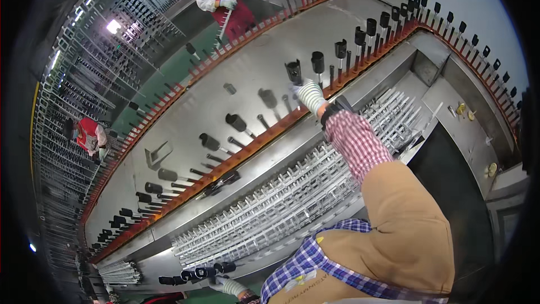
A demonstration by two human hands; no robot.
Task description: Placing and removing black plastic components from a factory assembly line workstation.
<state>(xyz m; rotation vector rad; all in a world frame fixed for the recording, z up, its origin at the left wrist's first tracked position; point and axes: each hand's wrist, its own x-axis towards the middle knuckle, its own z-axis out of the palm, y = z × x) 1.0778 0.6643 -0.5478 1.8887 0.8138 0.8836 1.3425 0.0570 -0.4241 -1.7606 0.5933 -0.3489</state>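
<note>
A striped, light-coloured glove covers my right hand [309, 95], which reaches over the near edge of the metal conveyor table. Its fingers close around the lower end of a black hollow cylindrical part [293, 72] with a notched rim. Beside it, another black cylindrical part [318, 62] stands on a thin spindle. Low in the view, my gloved left hand [228, 285] is closed next to a row of black ring-ended cylinders [197, 273]. What its fingers grip is partly hidden.
Silver racks with short pegs [270, 202] fill a metal trough in front of me. An orange-brown spindle track [247, 145] borders the steel table [185, 118]. A co-worker in red [219, 0] holds a pegged bar across the table; another person [90, 135] works at far left.
</note>
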